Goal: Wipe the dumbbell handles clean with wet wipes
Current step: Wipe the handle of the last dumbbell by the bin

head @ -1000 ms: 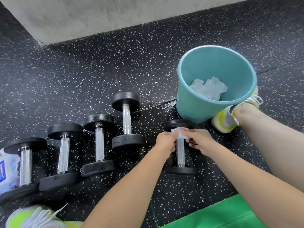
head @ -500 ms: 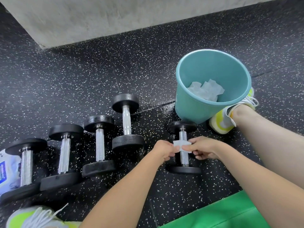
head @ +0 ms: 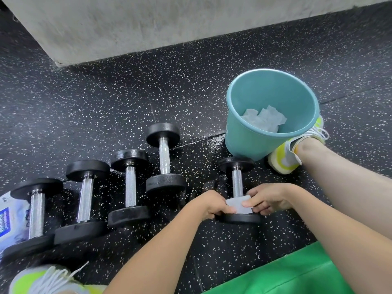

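Note:
A small black dumbbell [head: 237, 172] with a chrome handle lies on the speckled floor, right of the others. A white wet wipe [head: 238, 205] is wrapped over the near end of its handle, just above the near weight head. My left hand [head: 209, 203] pinches the wipe's left edge and my right hand [head: 268, 199] pinches its right edge. Several more dumbbells lie in a row to the left, the nearest one [head: 164, 158] a hand's width away.
A teal bucket [head: 250, 143] with used wipes [head: 264, 118] inside stands just beyond the dumbbell. A wipes packet [head: 10, 217] lies at the far left. Yellow-white shoes [head: 286, 158] sit right and lower left. A green mat [head: 297, 274] is at the bottom right; a concrete wall [head: 169, 22] behind.
Both hands have slid the wipe down the handle, from its far end by the bucket to its near end. The bare chrome above the wipe now shows.

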{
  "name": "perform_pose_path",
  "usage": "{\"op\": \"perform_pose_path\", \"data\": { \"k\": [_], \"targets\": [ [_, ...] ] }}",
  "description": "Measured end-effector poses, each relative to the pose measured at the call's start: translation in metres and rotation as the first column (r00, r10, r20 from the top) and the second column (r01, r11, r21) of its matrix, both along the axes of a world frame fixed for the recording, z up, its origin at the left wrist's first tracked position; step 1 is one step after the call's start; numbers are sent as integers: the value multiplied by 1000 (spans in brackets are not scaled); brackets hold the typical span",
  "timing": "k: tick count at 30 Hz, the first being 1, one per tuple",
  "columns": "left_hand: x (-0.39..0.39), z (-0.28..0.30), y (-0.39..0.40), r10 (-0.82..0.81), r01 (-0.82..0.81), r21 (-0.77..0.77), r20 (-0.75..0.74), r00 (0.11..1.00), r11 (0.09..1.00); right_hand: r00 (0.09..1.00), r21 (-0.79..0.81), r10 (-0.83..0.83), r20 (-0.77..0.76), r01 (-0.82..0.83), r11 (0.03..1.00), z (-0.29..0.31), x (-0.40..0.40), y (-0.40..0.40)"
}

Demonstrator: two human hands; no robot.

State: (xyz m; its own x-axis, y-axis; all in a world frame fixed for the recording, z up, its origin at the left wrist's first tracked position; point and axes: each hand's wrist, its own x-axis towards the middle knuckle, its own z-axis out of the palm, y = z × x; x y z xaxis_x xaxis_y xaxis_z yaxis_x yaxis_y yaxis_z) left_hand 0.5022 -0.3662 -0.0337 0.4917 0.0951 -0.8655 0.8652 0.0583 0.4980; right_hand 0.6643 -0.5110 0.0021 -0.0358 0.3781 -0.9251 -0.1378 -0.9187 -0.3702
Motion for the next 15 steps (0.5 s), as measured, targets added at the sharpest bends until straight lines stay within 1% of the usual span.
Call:
{"op": "perform_pose_path", "data": {
  "k": [2,4,7,10,13,15],
  "targets": [
    [1,3,3,-35,35,7,-4,999,999,997,9,-61,49,61,998,-2,1,-3],
    [0,5,6,-32,32,-14,-6,999,999,994,20,-76,76,75,997,-4,2,-4],
    [-4,11,7,-3,4,-66,9,1000,998,999,16,-16,47,15,1000,-8,-1,-5],
    [-9,9,7,-13,13,-13,31,999,1000,999,-17,42,32,-41,999,-7,-5,-2],
    [-13,7,6,-4,5,-15,44,999,1000,989,-40,113,94,-109,993,-6,-6,1],
    [-13,1,5,24,-27,35,88,996,999,981,-15,126,147,-125,992,-9,-6,3]
  ]
}}
